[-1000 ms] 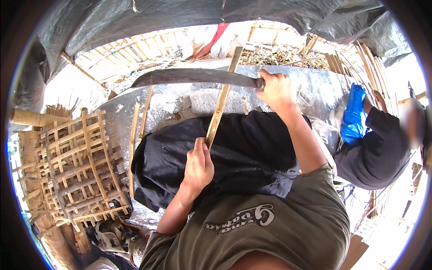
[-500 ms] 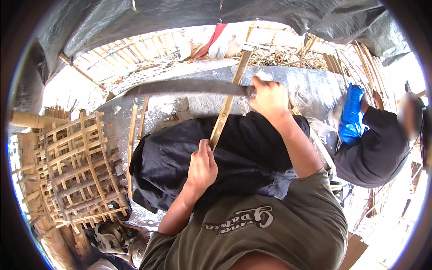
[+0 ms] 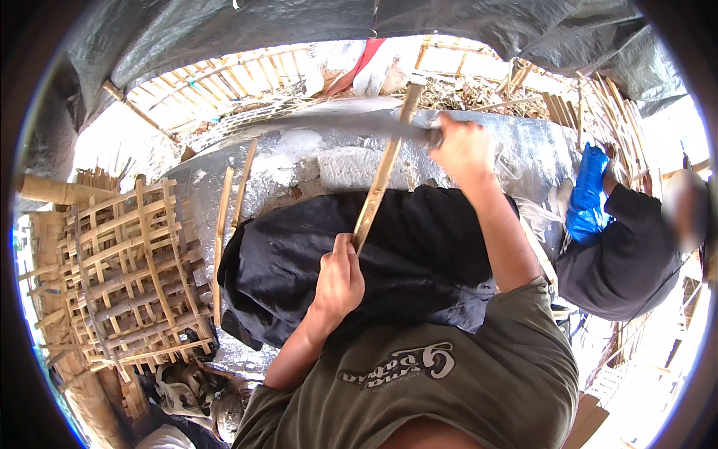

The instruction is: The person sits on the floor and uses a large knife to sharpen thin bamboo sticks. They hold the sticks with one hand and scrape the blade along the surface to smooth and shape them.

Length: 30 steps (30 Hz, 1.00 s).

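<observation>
Closed round the near end of a bamboo strip (image 3: 380,179), my left hand (image 3: 339,278) stays close above my lap, which is covered by black cloth (image 3: 314,232). The strip slants away from me, up and to the right. My right hand (image 3: 465,150) grips the handle of a long machete (image 3: 336,126). Its dark blade points left and lies across the upper part of the strip, smeared by motion. Whether the edge touches the bamboo or only passes over it, I cannot tell.
A woven bamboo lattice (image 3: 134,273) stands at the left, with two loose bamboo strips (image 3: 224,224) beside my lap. A grey block (image 3: 351,166) lies beyond the cloth. At the right sits another person (image 3: 621,254) by a blue plastic bag (image 3: 587,193). A dark tarp (image 3: 299,22) hangs overhead.
My right hand and the machete have shifted away from me and slightly right, toward the strip's far end. My left hand keeps its hold with almost no movement.
</observation>
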{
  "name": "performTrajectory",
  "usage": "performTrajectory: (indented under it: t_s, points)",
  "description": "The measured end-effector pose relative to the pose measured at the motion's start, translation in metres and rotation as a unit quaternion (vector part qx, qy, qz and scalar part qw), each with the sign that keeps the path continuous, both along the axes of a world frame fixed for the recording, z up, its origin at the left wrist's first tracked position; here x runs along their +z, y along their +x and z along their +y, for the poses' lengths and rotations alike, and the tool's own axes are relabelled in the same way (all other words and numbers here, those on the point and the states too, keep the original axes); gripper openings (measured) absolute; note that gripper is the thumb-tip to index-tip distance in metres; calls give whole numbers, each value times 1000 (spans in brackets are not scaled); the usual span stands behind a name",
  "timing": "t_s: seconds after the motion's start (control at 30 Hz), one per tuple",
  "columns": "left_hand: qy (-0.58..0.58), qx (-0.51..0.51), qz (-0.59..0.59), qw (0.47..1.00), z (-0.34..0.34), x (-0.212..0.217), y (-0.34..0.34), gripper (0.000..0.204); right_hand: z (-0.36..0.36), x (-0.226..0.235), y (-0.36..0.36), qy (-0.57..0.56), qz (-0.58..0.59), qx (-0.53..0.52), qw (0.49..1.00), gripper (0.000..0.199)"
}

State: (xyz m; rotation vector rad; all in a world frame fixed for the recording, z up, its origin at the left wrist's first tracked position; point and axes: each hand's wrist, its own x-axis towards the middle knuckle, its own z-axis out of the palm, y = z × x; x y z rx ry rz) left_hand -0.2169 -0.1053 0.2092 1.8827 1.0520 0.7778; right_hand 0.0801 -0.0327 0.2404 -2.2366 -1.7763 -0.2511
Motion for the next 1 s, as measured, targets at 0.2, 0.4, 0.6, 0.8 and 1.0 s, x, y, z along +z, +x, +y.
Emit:
performTrajectory:
  t_s: [0.2, 0.4, 0.6, 0.8, 1.0]
  points:
    - [58, 4, 17, 998, 4, -20, 3, 12, -5, 1, -9, -39, -50, -7, 998, 22]
    - [22, 5, -17, 1000, -5, -12, 1, 11, -3, -12, 18, 2, -29, -45, 999, 25]
    - [-8, -1, -13, 1000, -5, -15, 2, 12, -11, -14, 7, 19, -64, 9, 998, 24]
    - [-7, 0, 2, 1000, 3, 0, -1, 11, -7, -10, 23, 28, -41, -59, 997, 22]
    - [-46, -18, -35, 998, -6, -7, -8, 12, -20, -11, 5, 17, -16, 51, 998, 28]
